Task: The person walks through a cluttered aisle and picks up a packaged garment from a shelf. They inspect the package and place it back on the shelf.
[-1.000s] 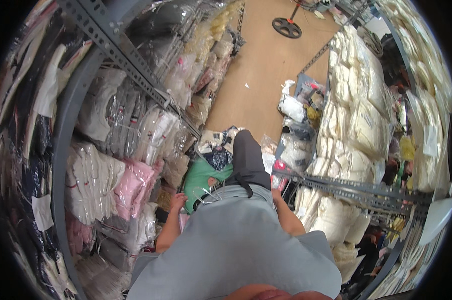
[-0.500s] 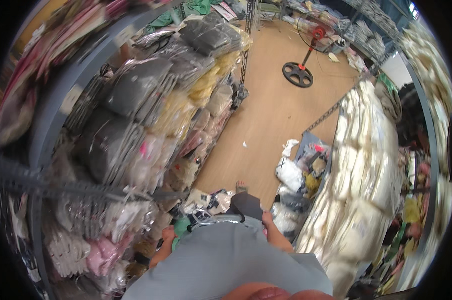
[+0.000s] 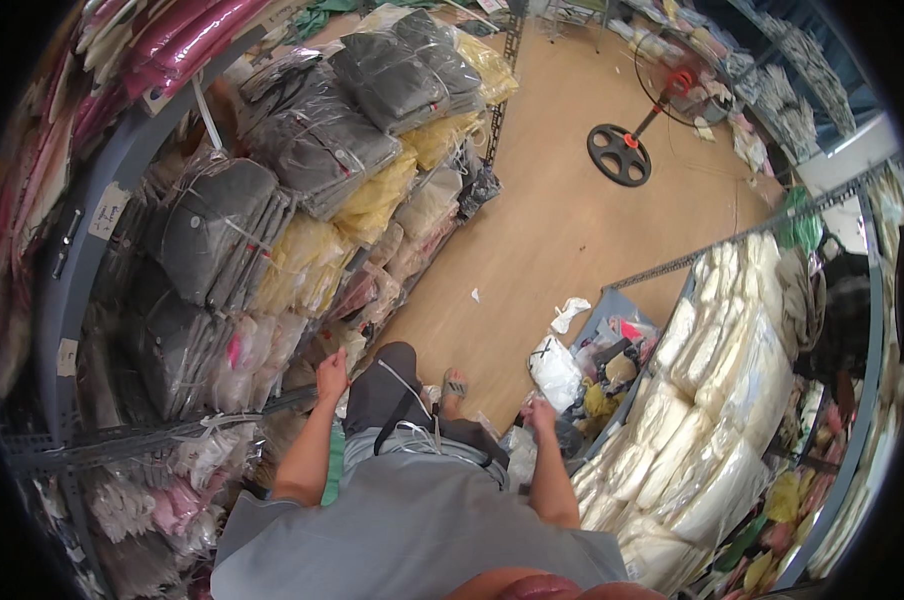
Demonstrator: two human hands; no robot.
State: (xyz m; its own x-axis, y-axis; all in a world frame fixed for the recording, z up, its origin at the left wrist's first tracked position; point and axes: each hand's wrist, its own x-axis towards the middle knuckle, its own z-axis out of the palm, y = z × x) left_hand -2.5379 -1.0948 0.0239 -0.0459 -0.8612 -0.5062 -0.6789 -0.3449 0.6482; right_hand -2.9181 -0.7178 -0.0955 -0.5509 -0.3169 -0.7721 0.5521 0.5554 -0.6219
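Observation:
My left hand (image 3: 333, 377) hangs out to the left of my knee with its fingers curled in, nothing visible in it. It is nearest the lower edge of the left shelf stack, by the grey and yellow bagged garments (image 3: 290, 262). On the other side my right hand (image 3: 539, 413) is loosely closed, and no object shows in it. Just beyond it sits a white plastic bundle (image 3: 555, 371), with a pile of mixed cloth and bags beside that. Both hands are apart from the shelves.
Bagged grey garments (image 3: 212, 228) crowd the left shelves; stacked cream bagged goods (image 3: 677, 425) line the right. A wooden-coloured floor (image 3: 502, 260) runs between them, with white scraps (image 3: 570, 314) on it. A standing fan (image 3: 620, 153) with a black round base is ahead.
My left hand has moved forward and up beside my knee, and the right one has come forward a little. My left leg has stepped ahead; the view has shifted.

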